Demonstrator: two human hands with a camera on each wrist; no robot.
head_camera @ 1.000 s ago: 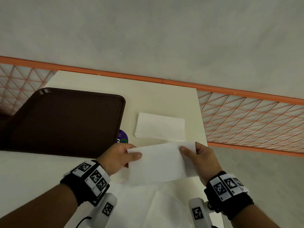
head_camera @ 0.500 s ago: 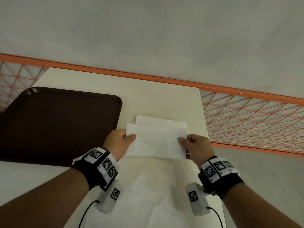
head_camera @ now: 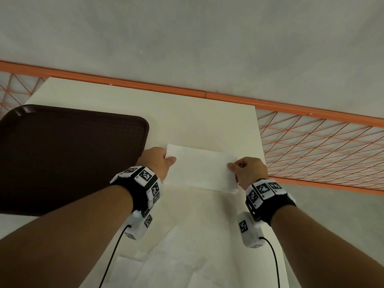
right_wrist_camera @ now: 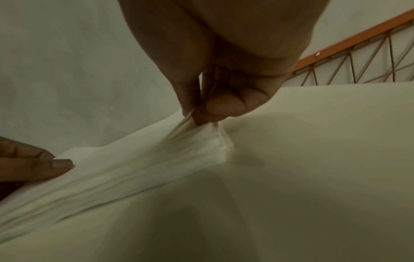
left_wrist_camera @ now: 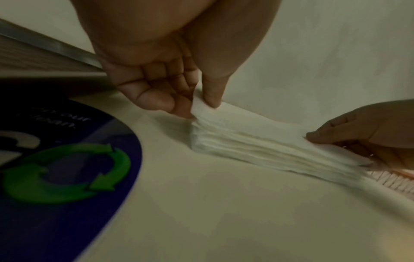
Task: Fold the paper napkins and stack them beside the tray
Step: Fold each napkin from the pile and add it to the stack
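Observation:
A folded white napkin [head_camera: 200,166] lies on top of the stack of folded napkins [left_wrist_camera: 257,141] on the cream table, just right of the dark brown tray [head_camera: 68,154]. My left hand [head_camera: 158,162] pinches the napkin's left end between thumb and fingers [left_wrist_camera: 201,104]. My right hand [head_camera: 247,170] pinches its right end [right_wrist_camera: 195,115]. The stack shows several layers along its near edge [right_wrist_camera: 125,180]. Unfolded napkins [head_camera: 166,260] lie near the table's front edge between my forearms.
A round dark blue sticker with green arrows [left_wrist_camera: 62,168] sits on the table left of the stack, close to the tray's corner. The table's right edge [head_camera: 259,142] borders an orange mesh railing [head_camera: 320,146].
Both hands carried the folded napkin forward, away from me, and lowered it onto the stack beside the tray. It now covers the stack.

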